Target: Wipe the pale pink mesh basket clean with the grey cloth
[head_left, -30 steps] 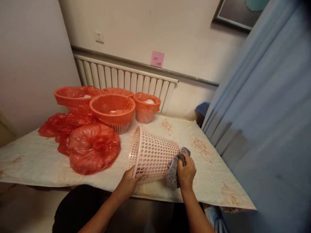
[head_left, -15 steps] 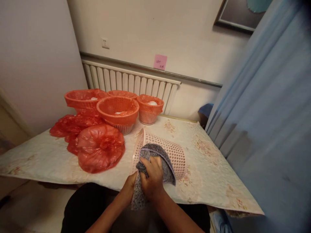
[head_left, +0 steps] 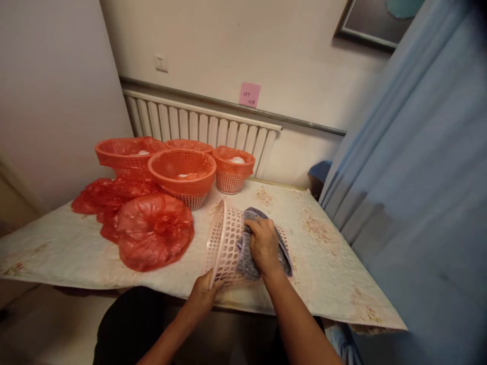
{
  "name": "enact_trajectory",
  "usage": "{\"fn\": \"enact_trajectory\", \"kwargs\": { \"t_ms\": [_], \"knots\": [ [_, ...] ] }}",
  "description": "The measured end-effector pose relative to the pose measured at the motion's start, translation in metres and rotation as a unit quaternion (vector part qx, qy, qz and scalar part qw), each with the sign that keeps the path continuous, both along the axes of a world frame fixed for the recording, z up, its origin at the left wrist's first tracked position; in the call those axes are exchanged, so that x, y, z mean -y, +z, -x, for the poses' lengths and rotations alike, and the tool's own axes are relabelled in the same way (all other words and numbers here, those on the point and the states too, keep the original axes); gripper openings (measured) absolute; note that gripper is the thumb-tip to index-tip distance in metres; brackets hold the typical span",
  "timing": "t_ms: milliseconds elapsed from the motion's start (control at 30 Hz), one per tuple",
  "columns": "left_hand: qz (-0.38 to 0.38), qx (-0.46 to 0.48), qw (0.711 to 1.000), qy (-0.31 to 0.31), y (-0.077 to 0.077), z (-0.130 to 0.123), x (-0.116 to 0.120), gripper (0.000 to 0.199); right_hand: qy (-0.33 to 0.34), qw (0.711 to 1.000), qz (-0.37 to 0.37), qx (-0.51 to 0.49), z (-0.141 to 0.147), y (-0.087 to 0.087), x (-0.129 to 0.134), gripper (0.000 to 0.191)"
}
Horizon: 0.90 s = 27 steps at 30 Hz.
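Observation:
A pale pink perforated plastic basket point(head_left: 229, 243) lies on its side on the table, its wide mouth turned to the left. My left hand point(head_left: 203, 294) grips its rim at the near lower edge, thumb and fingers on either side. Against the upper outer wall of the basket, my right hand point(head_left: 263, 244) presses a grey cloth point(head_left: 249, 263) with a lilac edge. The fingers of that hand are curled over the cloth, which drapes over the basket's narrower right part and hides much of it.
Several baskets lined with red plastic bags, such as the front one point(head_left: 182, 172), stand at the back left. Tied red bags point(head_left: 155, 230) lie before them. A floral cover point(head_left: 323, 263) spreads over the table. A blue curtain point(head_left: 411, 177) hangs on the right; a radiator point(head_left: 198, 119) is behind.
My right hand has moved right with the cloth, from the basket's rim area onto its side. My left hand has let go of the cloth's hanging end and now holds the rim.

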<state>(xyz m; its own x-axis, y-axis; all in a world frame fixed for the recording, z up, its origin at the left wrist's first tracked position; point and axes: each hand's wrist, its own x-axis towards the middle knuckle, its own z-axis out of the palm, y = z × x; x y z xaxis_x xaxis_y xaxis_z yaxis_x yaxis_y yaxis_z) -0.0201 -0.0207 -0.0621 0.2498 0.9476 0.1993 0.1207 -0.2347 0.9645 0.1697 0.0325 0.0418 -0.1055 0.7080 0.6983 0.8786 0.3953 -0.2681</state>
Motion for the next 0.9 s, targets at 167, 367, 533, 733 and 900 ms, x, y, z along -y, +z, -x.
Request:
{"fn": "enact_trajectory", "kwargs": {
  "t_ms": [167,367,533,733,900],
  "knots": [
    [0.017,0.008,1.000,0.004,0.005,-0.001,0.000,0.036,-0.115,0.993,0.015,-0.008,-0.072,-0.028,0.004,0.039],
    [0.012,0.005,1.000,-0.007,0.001,0.002,-0.003,0.040,-0.167,0.984,-0.016,-0.060,-0.085,-0.055,0.030,0.039],
    [0.022,0.006,0.999,-0.030,0.005,0.004,-0.005,0.036,-0.077,0.992,-0.048,-0.085,-0.025,-0.063,0.052,0.043],
    [0.045,0.010,0.998,-0.042,0.004,0.004,0.002,0.023,0.077,0.989,-0.075,-0.102,0.049,-0.048,0.070,0.053],
    [0.035,-0.001,0.999,-0.015,-0.013,0.009,0.003,0.017,0.115,0.986,-0.079,-0.092,0.070,-0.027,0.060,0.052]
  ]
}}
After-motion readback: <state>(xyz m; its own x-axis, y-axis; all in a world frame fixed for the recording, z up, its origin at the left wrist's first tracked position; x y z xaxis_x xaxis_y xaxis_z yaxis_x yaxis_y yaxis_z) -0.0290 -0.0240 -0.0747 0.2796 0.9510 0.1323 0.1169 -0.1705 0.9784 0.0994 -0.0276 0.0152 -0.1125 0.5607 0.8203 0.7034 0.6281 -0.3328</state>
